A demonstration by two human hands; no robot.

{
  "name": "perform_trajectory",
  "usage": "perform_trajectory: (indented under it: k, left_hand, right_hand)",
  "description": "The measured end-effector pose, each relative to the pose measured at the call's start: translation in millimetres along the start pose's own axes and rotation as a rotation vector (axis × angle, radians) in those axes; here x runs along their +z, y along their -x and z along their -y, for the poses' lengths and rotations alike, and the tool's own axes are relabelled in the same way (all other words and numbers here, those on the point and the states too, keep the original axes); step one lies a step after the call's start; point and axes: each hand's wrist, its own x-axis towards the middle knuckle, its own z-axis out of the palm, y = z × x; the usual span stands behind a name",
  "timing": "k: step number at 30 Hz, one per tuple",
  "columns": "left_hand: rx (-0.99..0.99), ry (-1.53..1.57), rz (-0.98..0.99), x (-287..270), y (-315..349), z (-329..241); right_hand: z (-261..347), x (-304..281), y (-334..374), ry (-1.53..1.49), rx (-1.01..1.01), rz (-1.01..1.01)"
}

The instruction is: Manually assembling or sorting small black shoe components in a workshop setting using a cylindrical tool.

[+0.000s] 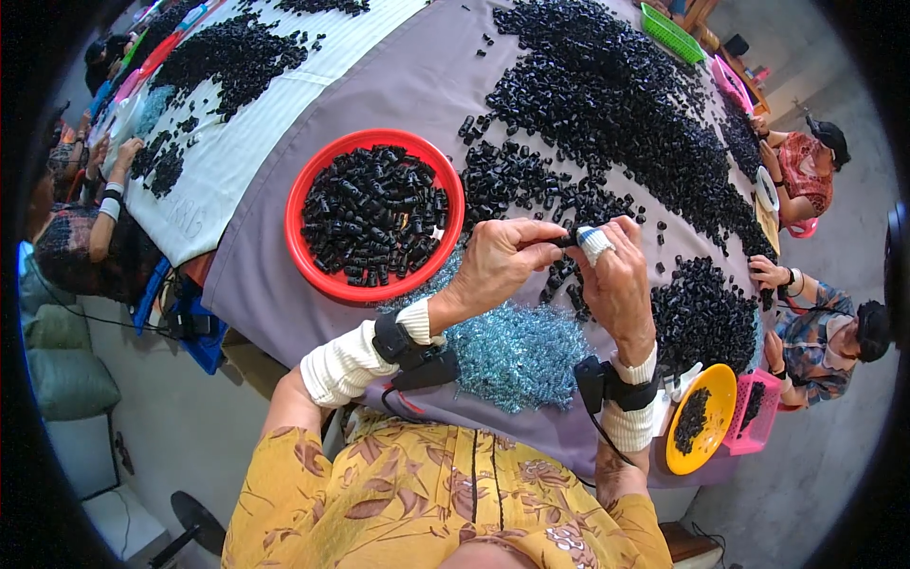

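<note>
In front of my chest both hands meet over the table. My left hand [498, 266] pinches one end of a small black plastic piece [566, 241] between thumb and forefinger. My right hand [616, 280], a blue-and-white wrap on one finger, is closed at the other end of that piece; its fingers partly hide it. Under my wrists lies a heap of small, shiny, bluish clear pieces [517, 358], too fine to name surely. Left of my hands stands a red basin [297, 228] full of black cylindrical pieces [374, 213].
Loose black parts [607, 104] spread widely over the cloth-covered table [370, 104]. At my right are a yellow bowl [725, 389] with small black bits and a pink basket [758, 431]. A green basket [673, 33] stands farther off. Other people sit along both sides, hands at the table.
</note>
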Motion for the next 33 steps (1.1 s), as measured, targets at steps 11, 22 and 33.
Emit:
perform_trajectory:
  k: [11, 22, 33]
  left_hand:
    - [-0.021, 0.001, -0.004, -0.5, -2.0, 3.5]
    - [-0.044, 0.046, 0.003, -2.5, -1.2, 4.3]
    - [-0.092, 0.082, 0.031, -4.3, -1.9, 6.2]
  right_hand:
    - [5.1, 5.2, 1.9, 0.061, 0.057, -0.044]
    - [8.5, 16.5, 7.3, 0.061, 0.084, -0.029]
    - [4.1, 20.5, 11.2, 0.139, 0.045, 0.010]
